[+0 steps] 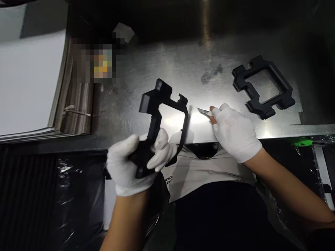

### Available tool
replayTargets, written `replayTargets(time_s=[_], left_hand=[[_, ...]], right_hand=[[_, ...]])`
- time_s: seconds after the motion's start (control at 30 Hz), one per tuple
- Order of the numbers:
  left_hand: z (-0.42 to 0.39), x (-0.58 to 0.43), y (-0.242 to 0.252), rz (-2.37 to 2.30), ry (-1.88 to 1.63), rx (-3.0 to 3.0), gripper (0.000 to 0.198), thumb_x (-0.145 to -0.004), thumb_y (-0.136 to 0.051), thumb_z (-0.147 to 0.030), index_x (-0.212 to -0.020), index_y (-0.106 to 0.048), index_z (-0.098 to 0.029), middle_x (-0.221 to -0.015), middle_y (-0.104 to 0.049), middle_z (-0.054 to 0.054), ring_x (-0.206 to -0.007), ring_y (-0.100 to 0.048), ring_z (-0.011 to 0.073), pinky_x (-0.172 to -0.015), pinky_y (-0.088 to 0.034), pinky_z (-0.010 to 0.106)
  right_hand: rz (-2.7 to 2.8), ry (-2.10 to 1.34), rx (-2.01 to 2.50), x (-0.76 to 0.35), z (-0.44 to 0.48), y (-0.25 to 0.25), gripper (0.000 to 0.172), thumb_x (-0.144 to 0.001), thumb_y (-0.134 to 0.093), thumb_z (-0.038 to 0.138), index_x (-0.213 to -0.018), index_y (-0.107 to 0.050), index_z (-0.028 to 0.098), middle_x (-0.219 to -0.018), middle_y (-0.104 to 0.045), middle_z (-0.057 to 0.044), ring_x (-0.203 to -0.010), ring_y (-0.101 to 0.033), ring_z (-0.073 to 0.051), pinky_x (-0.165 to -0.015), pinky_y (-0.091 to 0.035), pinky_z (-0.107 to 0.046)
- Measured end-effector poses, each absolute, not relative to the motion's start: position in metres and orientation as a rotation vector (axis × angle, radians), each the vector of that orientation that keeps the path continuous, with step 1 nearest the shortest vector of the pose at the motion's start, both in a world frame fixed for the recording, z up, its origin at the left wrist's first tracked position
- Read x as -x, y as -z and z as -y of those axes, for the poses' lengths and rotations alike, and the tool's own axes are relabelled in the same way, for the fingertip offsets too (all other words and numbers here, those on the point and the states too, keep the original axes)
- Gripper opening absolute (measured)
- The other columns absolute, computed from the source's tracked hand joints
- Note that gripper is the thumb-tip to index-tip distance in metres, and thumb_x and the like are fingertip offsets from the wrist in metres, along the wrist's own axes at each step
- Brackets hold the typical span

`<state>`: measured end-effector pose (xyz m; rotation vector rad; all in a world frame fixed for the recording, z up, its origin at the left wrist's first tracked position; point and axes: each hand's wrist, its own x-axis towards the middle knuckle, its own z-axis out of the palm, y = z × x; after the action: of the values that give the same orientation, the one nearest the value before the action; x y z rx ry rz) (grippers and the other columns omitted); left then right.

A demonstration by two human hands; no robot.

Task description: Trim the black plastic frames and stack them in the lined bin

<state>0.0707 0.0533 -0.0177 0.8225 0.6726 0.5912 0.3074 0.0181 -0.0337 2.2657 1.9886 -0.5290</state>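
In my white-gloved left hand is a black plastic frame, gripped at its lower end and tilted up over the front edge of the metal table. The fingers wrap around its lower bar, hiding part of it. My right hand, also gloved, with bare fingertips showing, is closed on a small craft knife. Its pointed blade faces left, toward the held frame but apart from it. A second black frame of similar shape lies flat on the table, just beyond my right hand.
A thick stack of cardboard sheets with a white top stands at the left, a string at its side. The metal table has a dark smudge in the middle. Something bright green sits at the right front edge. Black plastic wrapping hangs below.
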Motion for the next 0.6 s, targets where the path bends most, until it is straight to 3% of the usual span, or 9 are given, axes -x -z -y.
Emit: replayTargets(time_s=[0.1, 0.17, 0.2, 0.27, 0.33, 0.4, 0.47, 0.6], left_hand=[[-0.044, -0.067, 0.017, -0.573, -0.755, -0.689, 0.055, -0.091, -0.067, -0.065, -0.067, -0.040, -0.024, -0.039, -0.021, -0.011, -0.033, -0.029, 0.0108, -0.049, -0.036, 0.029], [-0.034, -0.069, 0.017, -0.451, -0.867, -0.601, 0.056, -0.093, -0.064, -0.061, -0.067, -0.030, -0.024, -0.037, -0.015, -0.013, -0.028, -0.022, 0.0083, -0.045, -0.033, 0.028], [-0.029, -0.070, 0.017, -0.373, -0.906, -0.565, 0.056, -0.095, -0.062, -0.059, -0.068, -0.027, -0.024, -0.035, -0.014, -0.014, -0.025, -0.019, 0.0071, -0.042, -0.031, 0.027], [-0.019, -0.073, 0.020, -0.242, -0.949, -0.514, 0.055, -0.099, -0.057, -0.056, -0.069, -0.023, -0.024, -0.032, -0.012, -0.017, -0.020, -0.013, 0.0051, -0.038, -0.026, 0.026], [-0.010, -0.075, 0.026, -0.163, -0.956, -0.502, 0.054, -0.103, -0.050, -0.057, -0.071, -0.022, -0.025, -0.029, -0.009, -0.018, -0.017, -0.006, 0.0048, -0.035, -0.019, 0.028], [-0.003, -0.075, 0.032, -0.124, -0.967, -0.526, 0.052, -0.105, -0.043, -0.061, -0.073, -0.021, -0.026, -0.030, -0.003, -0.019, -0.016, 0.001, 0.0059, -0.032, -0.014, 0.030], [0.002, -0.072, 0.037, -0.166, -0.996, -0.539, 0.053, -0.105, -0.040, -0.063, -0.073, -0.020, -0.026, -0.031, 0.002, -0.019, -0.016, 0.005, 0.0067, -0.030, -0.009, 0.031], [0.006, -0.070, 0.038, -0.329, -1.040, -0.464, 0.058, -0.101, -0.050, -0.064, -0.070, -0.021, -0.025, -0.031, -0.003, -0.017, -0.018, -0.003, 0.0063, -0.032, -0.012, 0.027]], right_hand=[[-2.116, 0.547, -2.339, -0.306, -0.020, 0.033, 0.036, -0.114, -0.042, 0.027, -0.132, -0.068, 0.011, -0.116, -0.068, -0.016, -0.097, -0.067, -0.030, -0.081, -0.055, -0.042], [-2.236, 0.713, -2.507, -0.299, -0.017, 0.032, 0.042, -0.114, -0.042, 0.030, -0.147, -0.061, 0.013, -0.120, -0.070, -0.015, -0.110, -0.066, -0.032, -0.097, -0.054, -0.049], [-2.288, 0.947, -2.594, -0.293, -0.013, 0.033, 0.047, -0.115, -0.041, 0.034, -0.156, -0.054, 0.016, -0.121, -0.071, -0.013, -0.114, -0.066, -0.030, -0.102, -0.054, -0.050], [-2.272, 1.757, -2.622, -0.279, -0.004, 0.036, 0.054, -0.116, -0.035, 0.047, -0.163, -0.046, 0.023, -0.117, -0.073, -0.009, -0.110, -0.068, -0.026, -0.102, -0.056, -0.046], [-2.018, 2.717, -2.294, -0.263, 0.006, 0.042, 0.066, -0.114, -0.026, 0.064, -0.159, -0.052, 0.023, -0.102, -0.074, -0.007, -0.095, -0.071, -0.023, -0.093, -0.060, -0.042], [-1.654, 3.306, -1.870, -0.251, 0.014, 0.049, 0.083, -0.110, -0.014, 0.075, -0.149, -0.061, 0.019, -0.083, -0.070, -0.005, -0.078, -0.069, -0.022, -0.083, -0.062, -0.040], [-1.512, 3.445, -1.726, -0.245, 0.020, 0.053, 0.091, -0.108, -0.009, 0.080, -0.144, -0.066, 0.019, -0.078, -0.068, -0.005, -0.076, -0.069, -0.022, -0.084, -0.062, -0.041], [-1.735, 3.126, -2.264, -0.250, 0.023, 0.055, 0.080, -0.107, -0.022, 0.081, -0.140, -0.068, 0.024, -0.109, -0.073, -0.008, -0.102, -0.069, -0.023, -0.104, -0.056, -0.040]])
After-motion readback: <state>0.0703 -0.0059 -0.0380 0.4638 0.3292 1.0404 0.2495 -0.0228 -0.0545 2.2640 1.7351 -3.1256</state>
